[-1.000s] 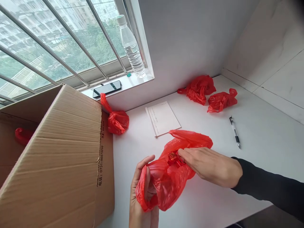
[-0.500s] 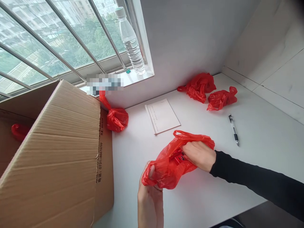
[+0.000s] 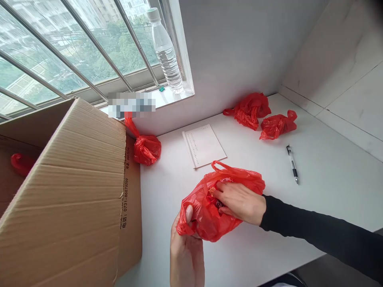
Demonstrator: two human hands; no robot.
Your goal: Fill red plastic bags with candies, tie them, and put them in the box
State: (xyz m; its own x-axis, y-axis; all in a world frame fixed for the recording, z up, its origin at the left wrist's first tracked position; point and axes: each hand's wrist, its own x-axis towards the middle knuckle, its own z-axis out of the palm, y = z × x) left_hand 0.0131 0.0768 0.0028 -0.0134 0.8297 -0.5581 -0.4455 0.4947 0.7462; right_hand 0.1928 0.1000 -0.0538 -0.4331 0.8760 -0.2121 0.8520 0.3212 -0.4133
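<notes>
A thin red plastic bag [image 3: 209,217] lies on the white table [image 3: 329,187] in front of me. My left hand [image 3: 186,247] pinches its near edge, thumb on top of the plastic. My right hand [image 3: 239,201], in a black sleeve, reaches into the bag's mouth, with its fingertips curled on small wrapped items inside that I cannot make out clearly. The bag's handle loops up behind my right hand.
A large open cardboard box [image 3: 68,191] stands at the left, with a red bag [image 3: 20,163] inside. A tied red bag [image 3: 146,147] leans against it. Two more red bags [image 3: 249,109] [image 3: 278,124], a paper sheet [image 3: 204,145] and a pen [image 3: 292,164] lie further back. A water bottle [image 3: 166,54] stands on the sill.
My left hand has slid down to pinch the bag's near edge. My right hand has pushed further into the bag's mouth, and the bag has settled lower on the table.
</notes>
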